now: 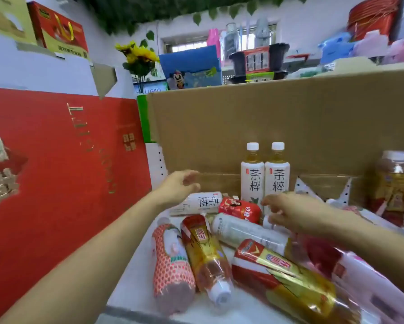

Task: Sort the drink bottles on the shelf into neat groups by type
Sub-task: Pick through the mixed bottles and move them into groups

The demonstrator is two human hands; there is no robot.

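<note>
Bare left forearm (91,253), bare right forearm (359,239), uncovered left hand (180,183) and right hand (287,211), blurred fingers (192,175)

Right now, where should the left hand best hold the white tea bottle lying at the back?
Probably grip the white tea bottle round its middle, from above: it lies on its side, flank exposed, and the red pack crowds its right end. The left hand is nearest.

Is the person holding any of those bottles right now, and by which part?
The left hand hovers open over the lying white tea bottle, holding nothing. The right hand reaches into the bottle pile; blur hides whether it grips anything.
</note>
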